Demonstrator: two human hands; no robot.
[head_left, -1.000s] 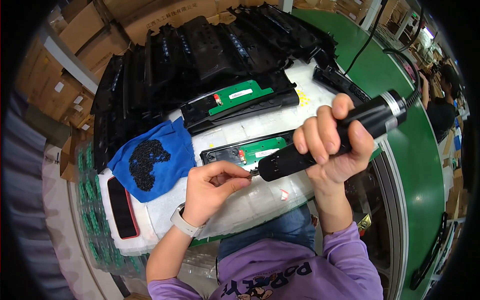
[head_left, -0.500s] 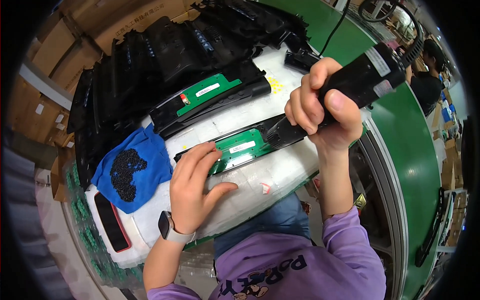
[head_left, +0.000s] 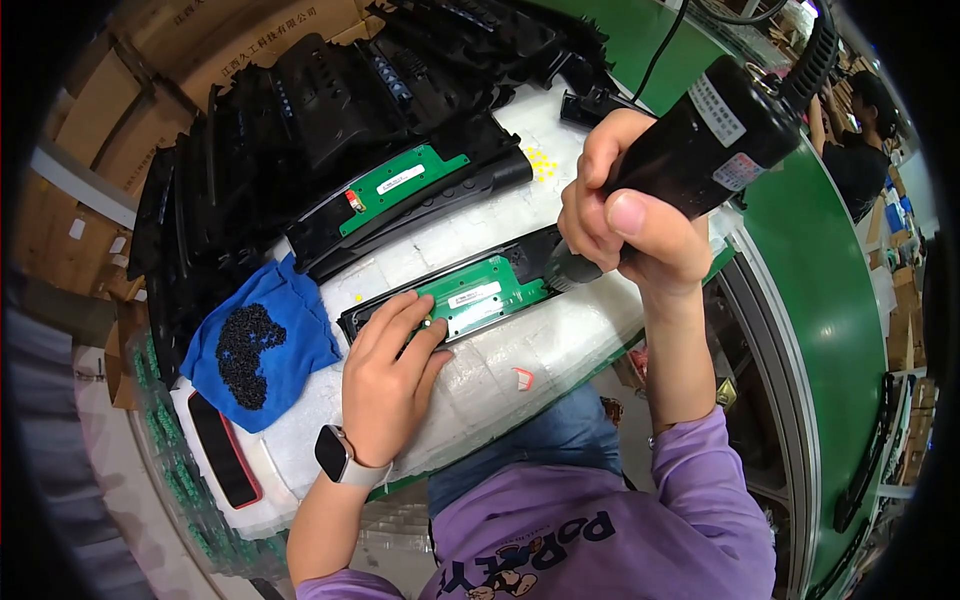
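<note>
My right hand [head_left: 640,210] is wrapped round a black corded electric screwdriver [head_left: 715,130], whose ribbed nose points down at the right end of a green circuit board [head_left: 510,290]. The board lies in a long narrow black plastic panel [head_left: 535,246] on the white padded surface. Fingers and thumb of my left hand [head_left: 385,345] are drawn together on the left end of the board, gripping it and covering part of the panel. A small pale part shows between these fingertips. Whether the screwdriver's tip touches a screw is hidden.
Small black screws [head_left: 245,350] lie heaped on a blue cloth [head_left: 305,345], beside a red-edged phone [head_left: 222,450]. Behind are a second panel with a green board [head_left: 405,178] and stacked black plastic parts [head_left: 320,100]. Another person [head_left: 855,150] is at the far right.
My left thumb has closed in toward the fingers, onto the board's near edge. My right hand has shifted slightly left with the screwdriver, which now stands a little more upright.
</note>
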